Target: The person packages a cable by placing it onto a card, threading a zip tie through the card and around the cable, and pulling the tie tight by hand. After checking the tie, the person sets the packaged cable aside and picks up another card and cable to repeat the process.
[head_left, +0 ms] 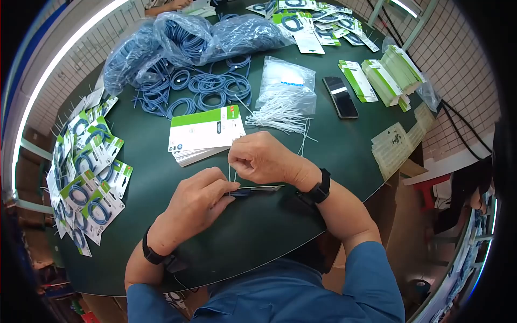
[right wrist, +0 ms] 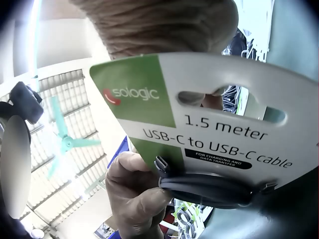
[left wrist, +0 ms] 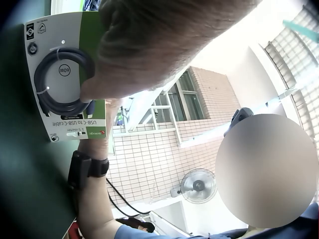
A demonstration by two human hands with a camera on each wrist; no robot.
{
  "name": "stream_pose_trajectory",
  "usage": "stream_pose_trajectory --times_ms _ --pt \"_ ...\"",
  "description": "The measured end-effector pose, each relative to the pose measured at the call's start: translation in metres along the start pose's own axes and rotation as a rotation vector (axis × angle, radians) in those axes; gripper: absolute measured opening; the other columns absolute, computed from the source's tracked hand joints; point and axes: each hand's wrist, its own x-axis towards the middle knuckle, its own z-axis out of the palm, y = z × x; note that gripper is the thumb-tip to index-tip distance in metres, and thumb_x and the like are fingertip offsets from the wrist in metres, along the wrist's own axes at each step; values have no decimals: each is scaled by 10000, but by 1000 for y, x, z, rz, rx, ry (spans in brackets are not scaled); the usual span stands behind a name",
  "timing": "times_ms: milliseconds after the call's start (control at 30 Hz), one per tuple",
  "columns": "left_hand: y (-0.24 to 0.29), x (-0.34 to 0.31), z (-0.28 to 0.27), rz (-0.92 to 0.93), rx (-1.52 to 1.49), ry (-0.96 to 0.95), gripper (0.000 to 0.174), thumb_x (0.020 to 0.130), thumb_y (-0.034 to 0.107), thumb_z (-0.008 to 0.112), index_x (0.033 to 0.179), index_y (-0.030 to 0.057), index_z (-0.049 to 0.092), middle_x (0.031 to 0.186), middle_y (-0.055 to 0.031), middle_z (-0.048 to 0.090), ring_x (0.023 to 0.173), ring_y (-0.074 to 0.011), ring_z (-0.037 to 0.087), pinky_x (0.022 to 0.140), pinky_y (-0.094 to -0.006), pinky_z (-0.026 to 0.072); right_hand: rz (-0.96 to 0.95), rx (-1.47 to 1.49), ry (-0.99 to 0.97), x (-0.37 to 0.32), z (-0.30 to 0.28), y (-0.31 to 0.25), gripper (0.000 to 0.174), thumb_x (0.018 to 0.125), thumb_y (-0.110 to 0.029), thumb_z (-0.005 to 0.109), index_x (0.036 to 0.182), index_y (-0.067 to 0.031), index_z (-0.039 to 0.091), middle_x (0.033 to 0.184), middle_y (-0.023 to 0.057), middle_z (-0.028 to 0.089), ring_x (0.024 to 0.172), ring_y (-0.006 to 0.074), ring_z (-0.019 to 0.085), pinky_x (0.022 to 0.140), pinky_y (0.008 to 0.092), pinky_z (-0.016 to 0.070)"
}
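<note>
A card [head_left: 266, 188] [left wrist: 72, 31] [right wrist: 219, 79] with a coiled dark blue cable [head_left: 241, 192] [left wrist: 42, 74] [right wrist: 214, 188] stands nearly edge-on to the head view. My left hand [head_left: 195, 202] [left wrist: 149, 50] [right wrist: 134, 196] pinches the card and coil at the side, its thumb on the cable. Just above the card, my right hand [head_left: 264, 160] [right wrist: 169, 25] is curled round thin white tie ends [head_left: 230, 172]. Two white ties show around the coil in the left wrist view. The right fingertips are mostly hidden.
Behind the hands lies a stack of cards [head_left: 202, 132]. Loose cable coils [head_left: 210, 91], a bag of white ties [head_left: 285, 86] and a phone [head_left: 340, 97] lie farther back. Finished-looking carded cables [head_left: 89, 188] are piled left; card bundles [head_left: 385, 78] stand right.
</note>
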Motion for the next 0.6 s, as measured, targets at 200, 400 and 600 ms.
stream_pose_trajectory --times_ms 200,400,600 --pt "-5 2 12 86 125 50 296 734 -32 837 987 39 702 822 -78 585 721 -286 623 587 -406 505 -16 -80 1 -3 2 4 85 771 0 696 802 -60 645 728 114 638 675 345 663 607 412 527" --pt "-3 -2 18 119 213 110 282 741 -37 820 983 36 695 796 -71 535 696 -279 584 561 -406 486 -17 -56 -27 -5 3 5 93 764 10 699 816 -55 658 737 116 646 676 338 665 608 409 527" --pt "3 -1 15 92 125 151 263 768 -29 812 998 36 702 815 -66 544 717 -269 592 561 -397 492 -12 -34 -23 -3 1 2 101 756 21 702 816 -47 658 735 108 643 668 329 656 604 400 521"
